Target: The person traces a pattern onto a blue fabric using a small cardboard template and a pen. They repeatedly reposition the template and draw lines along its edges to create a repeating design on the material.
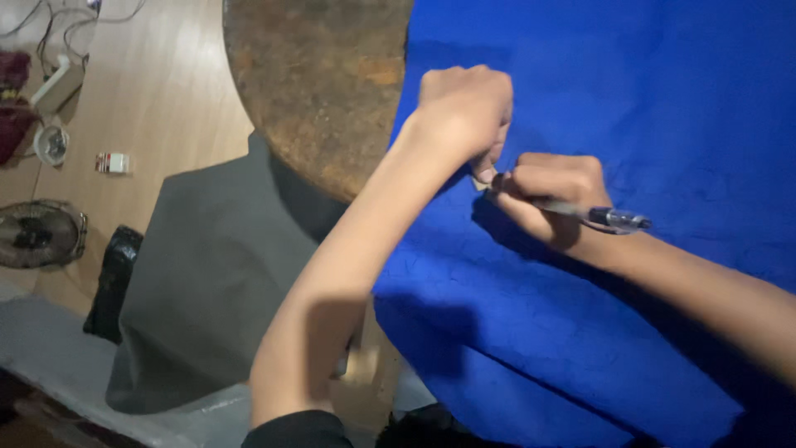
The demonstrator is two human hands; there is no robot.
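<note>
Right hand (551, 195) grips a pen (593, 215), fingers curled tight; left hand (463, 108) is fisted, pinching the blue fabric (630, 99) beside the round rusty tabletop (319, 83).

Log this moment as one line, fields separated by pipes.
left hand: fist pressed on blue sheet | right hand: grips pen, tip hidden near left hand | sheet partly covers round brown table
</note>
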